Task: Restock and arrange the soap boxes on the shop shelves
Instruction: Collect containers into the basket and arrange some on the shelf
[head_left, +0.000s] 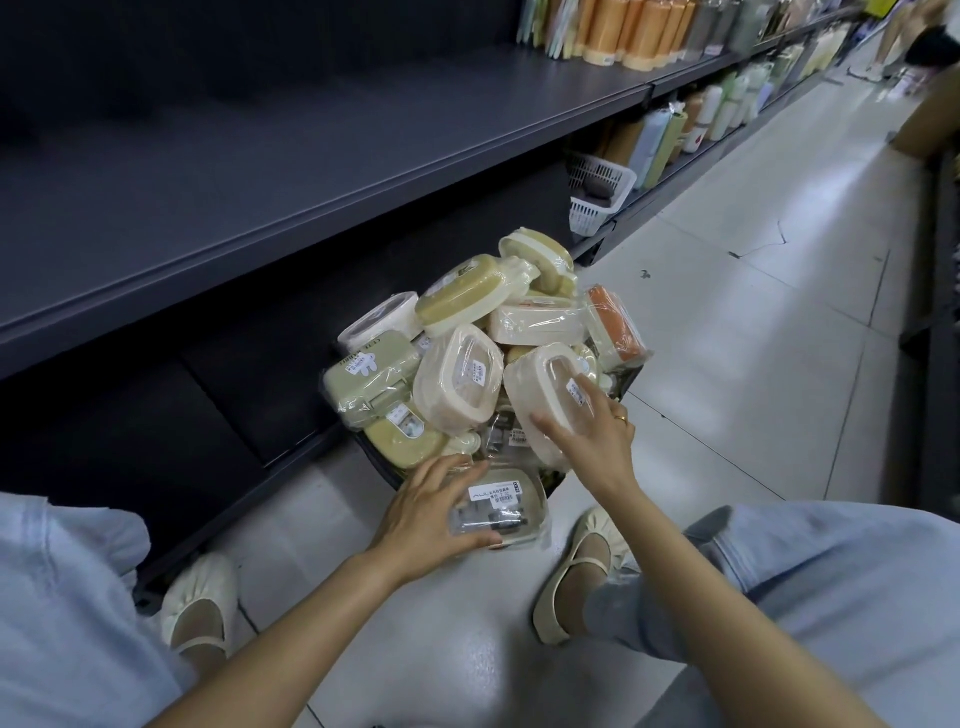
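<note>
Dark shelf runs along left, bare in near section; bottles stocked further down. Tiled floor aisle, person crouched, pale jeans, cream shoes. Dark basket on floor beside lower shelf, heaped with wrapped soap boxes, cream, olive, one orange. White mesh basket on lower shelf beyond. Left hand grips clear-wrapped soap box with label at pile's near edge, fingers curled over it. Right hand holds beige soap box atop pile, fingers spread round it.
</note>
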